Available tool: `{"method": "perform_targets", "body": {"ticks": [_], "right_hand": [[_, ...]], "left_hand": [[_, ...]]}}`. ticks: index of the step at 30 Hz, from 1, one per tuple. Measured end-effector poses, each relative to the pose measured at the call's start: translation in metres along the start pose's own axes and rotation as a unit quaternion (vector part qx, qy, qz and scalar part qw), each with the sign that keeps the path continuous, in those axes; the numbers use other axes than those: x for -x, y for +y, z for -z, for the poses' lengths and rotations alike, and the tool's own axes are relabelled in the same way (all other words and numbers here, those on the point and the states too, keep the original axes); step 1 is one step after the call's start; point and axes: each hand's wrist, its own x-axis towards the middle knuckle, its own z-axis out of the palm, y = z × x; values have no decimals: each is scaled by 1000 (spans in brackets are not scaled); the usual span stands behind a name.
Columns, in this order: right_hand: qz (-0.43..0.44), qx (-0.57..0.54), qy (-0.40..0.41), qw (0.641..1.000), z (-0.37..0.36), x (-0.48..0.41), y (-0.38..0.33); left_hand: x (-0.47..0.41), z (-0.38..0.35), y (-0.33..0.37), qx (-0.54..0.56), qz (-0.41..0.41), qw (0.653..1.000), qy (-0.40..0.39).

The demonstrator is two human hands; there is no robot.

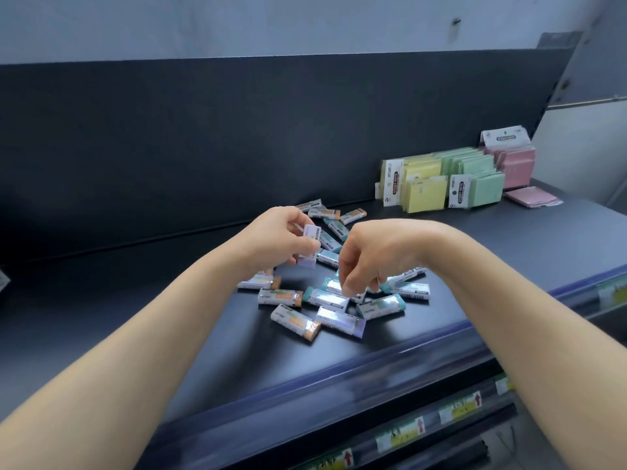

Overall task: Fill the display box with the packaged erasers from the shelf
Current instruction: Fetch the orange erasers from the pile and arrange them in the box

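Head view, looking down on a dark grey metal shelf point(135, 300), with both bare arms reaching in over it. Left hand point(285, 237) is raised just above the heap, fingers point(297, 215) and thumb curled round a white-and-lilac wrapped eraser point(311, 232), and there looks to be a second pack tucked under it. Right hand point(368, 257) hangs from a bent wrist, its fingertips pointing down into the scattered heap of plastic-wrapped erasers point(325, 298). They touch a pack, but whether they pinch it I cannot tell.

The heap lies mid-shelf, teal, orange and lilac ends mixed, and the nearest packs sit close to the blue front lip point(339, 371). There is open room on the shelf left of the heap, and more behind it up to the dark back panel point(203, 130).

At the right rear stand rows of yellow, green and pink sticky-note packs point(441, 178), well apart from the heap, with headers reading "STICKY NOTE". The eraser print is upside down and too small to read surely. Below the lip are blurred price labels point(400, 435) with red arrows, text unreadable. Both elbows are cut off by the frame.
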Motion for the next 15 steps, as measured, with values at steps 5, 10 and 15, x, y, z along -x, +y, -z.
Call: {"method": "perform_targets", "body": {"ticks": [5, 10, 15], "right_hand": [[-10, 35, -27, 999, -6, 1, -8], [-29, 77, -27, 996, -18, 2, -21], [-72, 152, -10, 986, -29, 1, -38]], "left_hand": [[13, 7, -1, 94, 40, 995, -14], [20, 11, -6, 99, 60, 993, -13], [26, 19, -13, 106, 55, 993, -9]]}}
